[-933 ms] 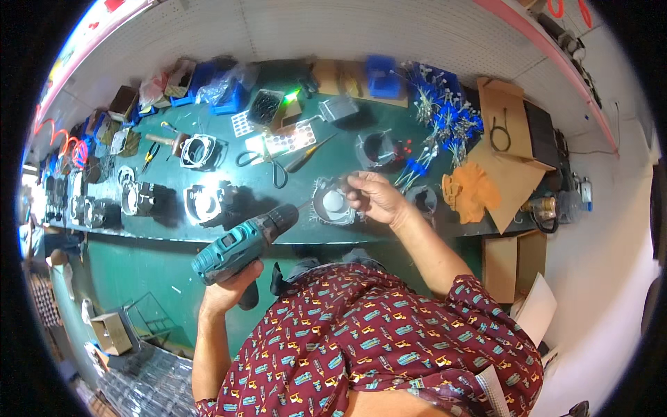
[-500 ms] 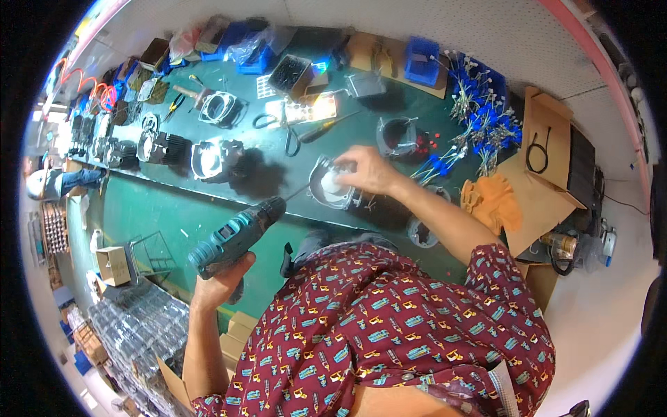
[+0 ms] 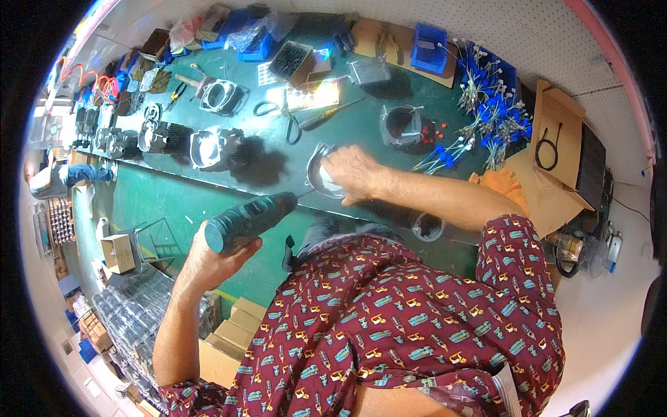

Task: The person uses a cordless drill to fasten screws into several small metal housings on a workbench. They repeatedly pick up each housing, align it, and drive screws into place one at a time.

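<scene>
My left hand (image 3: 226,258) is wrapped round the handle of a teal and black cordless drill (image 3: 251,219). Its long thin bit points right and slightly up, with its tip by the near left side of a round metal housing (image 3: 313,171) on the bench edge. Over the right part of this housing, my right hand (image 3: 353,174) is closed with its fingers curled down onto it. The back of that hand hides its fingertips and much of the housing's inside. Just beyond lie a yellow-handled screwdriver (image 3: 316,122) and black scissors (image 3: 292,128).
Other metal housings (image 3: 401,126) stand along the green bench, several with dark finned bodies (image 3: 166,137) at left. Blue-connector wires (image 3: 490,115), an orange glove (image 3: 501,182) and an open cardboard box (image 3: 556,149) lie right. Blue bins (image 3: 429,48) line the back. Another person (image 3: 52,182) is far left.
The drill's rear has swung toward me and its chuck has moved right, toward the housing. My right hand has turned palm-down and closed over the housing, covering the white round part inside.
</scene>
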`<state>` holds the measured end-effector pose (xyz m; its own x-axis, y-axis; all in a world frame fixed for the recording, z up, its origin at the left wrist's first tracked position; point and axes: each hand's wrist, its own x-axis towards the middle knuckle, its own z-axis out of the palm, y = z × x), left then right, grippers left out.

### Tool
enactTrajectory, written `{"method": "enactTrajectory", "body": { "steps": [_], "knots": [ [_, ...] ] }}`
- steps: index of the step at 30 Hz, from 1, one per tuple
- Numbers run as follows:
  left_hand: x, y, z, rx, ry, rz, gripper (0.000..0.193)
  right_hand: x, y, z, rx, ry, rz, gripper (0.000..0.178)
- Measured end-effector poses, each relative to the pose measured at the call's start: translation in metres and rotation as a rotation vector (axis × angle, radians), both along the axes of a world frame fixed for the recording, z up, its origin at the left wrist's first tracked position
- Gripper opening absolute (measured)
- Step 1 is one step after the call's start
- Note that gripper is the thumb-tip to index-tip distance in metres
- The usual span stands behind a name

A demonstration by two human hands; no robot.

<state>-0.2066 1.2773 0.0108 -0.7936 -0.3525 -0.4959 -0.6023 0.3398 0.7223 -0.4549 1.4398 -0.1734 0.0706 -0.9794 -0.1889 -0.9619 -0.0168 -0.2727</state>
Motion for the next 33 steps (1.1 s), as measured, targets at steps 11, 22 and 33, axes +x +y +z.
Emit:
{"method": "enactTrajectory", "body": {
  "steps": [11,22,33],
  "knots": [
    [-0.001,-0.002,-0.006,-0.037,-0.017,-0.023,0.028,0.0,0.001,-0.002,-0.096,-0.098,-0.024,0.062],
    [-0.012,-0.004,0.002,-0.104,-0.043,-0.087,0.028,0.004,-0.008,0.006,0.042,-0.022,-0.036,0.068],
    [-0.012,-0.003,-0.006,0.003,-0.061,-0.024,0.037,0.005,-0.007,-0.001,0.019,-0.032,-0.037,0.071]
  ]
}}
